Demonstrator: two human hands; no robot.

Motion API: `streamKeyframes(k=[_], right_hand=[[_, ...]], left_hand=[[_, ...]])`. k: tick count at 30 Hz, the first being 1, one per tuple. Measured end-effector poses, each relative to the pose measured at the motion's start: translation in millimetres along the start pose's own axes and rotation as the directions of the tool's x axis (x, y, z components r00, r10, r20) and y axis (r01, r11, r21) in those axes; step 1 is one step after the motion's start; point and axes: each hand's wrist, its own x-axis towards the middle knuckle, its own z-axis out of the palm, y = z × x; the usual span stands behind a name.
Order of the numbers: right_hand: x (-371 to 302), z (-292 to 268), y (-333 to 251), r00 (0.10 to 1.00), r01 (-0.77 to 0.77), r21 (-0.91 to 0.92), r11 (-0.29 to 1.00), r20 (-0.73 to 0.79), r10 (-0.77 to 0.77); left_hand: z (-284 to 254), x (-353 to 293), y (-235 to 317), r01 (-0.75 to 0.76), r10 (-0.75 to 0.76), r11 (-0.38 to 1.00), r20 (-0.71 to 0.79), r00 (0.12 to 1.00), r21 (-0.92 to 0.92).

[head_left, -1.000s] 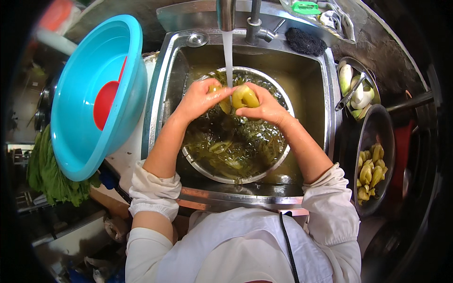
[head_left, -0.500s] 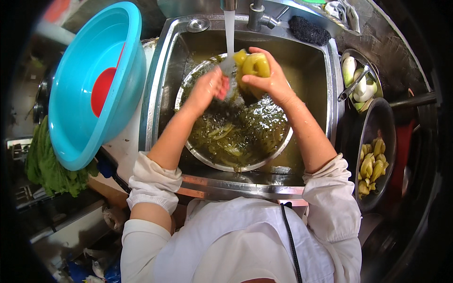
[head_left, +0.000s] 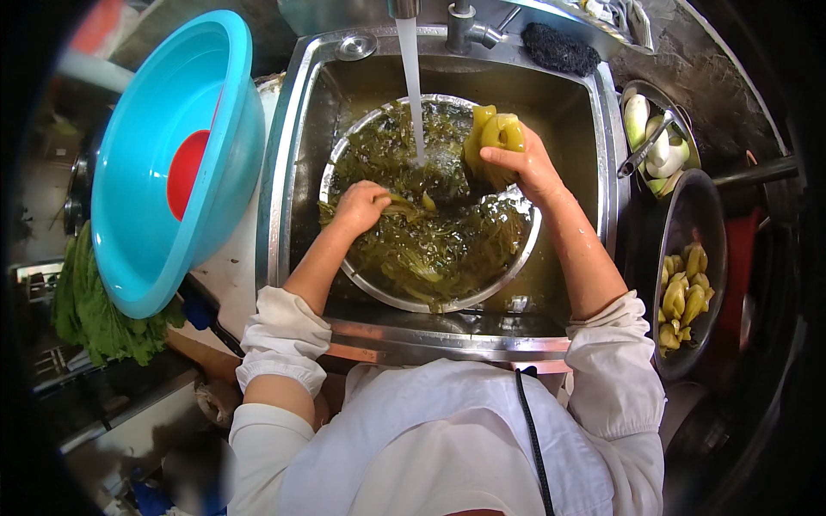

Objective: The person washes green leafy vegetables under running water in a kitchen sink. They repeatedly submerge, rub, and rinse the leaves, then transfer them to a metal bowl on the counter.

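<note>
In a round metal basin (head_left: 373,292) set in the sink lies a mass of wet, dark green pickled leaves (head_left: 422,245). My right hand (head_left: 538,168) grips a bunch of yellow-green pickled mustard greens (head_left: 499,135), thick stems up, over the basin's right side. My left hand (head_left: 360,209) is closed at the basin's left side on a pickled mustard green stalk (head_left: 397,205) that trails among the leaves. Between the hands, a stream of water (head_left: 412,86) runs from the spout (head_left: 403,9) into the basin.
A large turquoise tub (head_left: 129,224) with a red piece inside stands tilted left of the sink (head_left: 605,198), above leafy greens (head_left: 107,301). A black scrubber (head_left: 559,52) rests on the back rim. At right are a bowl of white vegetables (head_left: 661,153) and a dark pan (head_left: 712,232) holding yellow-green stems (head_left: 686,292).
My left hand has moved down from beside the stream to the leaves and closed there. My right hand has shifted right and slightly down, still gripping the bunch.
</note>
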Motion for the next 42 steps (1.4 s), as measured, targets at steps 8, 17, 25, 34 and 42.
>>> streamKeyframes(k=[8,17,25,34,42], right_hand=[[2.3,22.7,-6.7,0.966,0.016,-0.132,0.991,0.259,0.019],[11.0,27.2,-17.0,0.990,0.137,-0.042,0.990,0.027,-0.136],[1.3,18.3,-5.4,0.997,0.070,-0.131,0.989,-0.014,-0.072],[-7.1,-16.1,-12.7,0.992,0.076,0.054,0.996,-0.103,-0.070],[-8.7,-17.3,-13.3,0.988,0.098,-0.002,0.995,-0.118,-0.098]], left_hand=[[-92.4,14.3,93.1,0.059,0.013,0.848,0.133,0.991,-0.527],[-13.9,-12.6,87.4,-0.184,0.200,0.944,0.033,0.979,-0.274],[107.3,-39.9,43.7,-0.327,0.257,0.923,0.310,0.915,0.201],[23.1,4.5,22.4,0.522,-0.302,0.515,0.426,0.853,-0.679],[-5.1,25.9,5.5,0.443,-0.391,0.813,0.209,0.896,-0.377]])
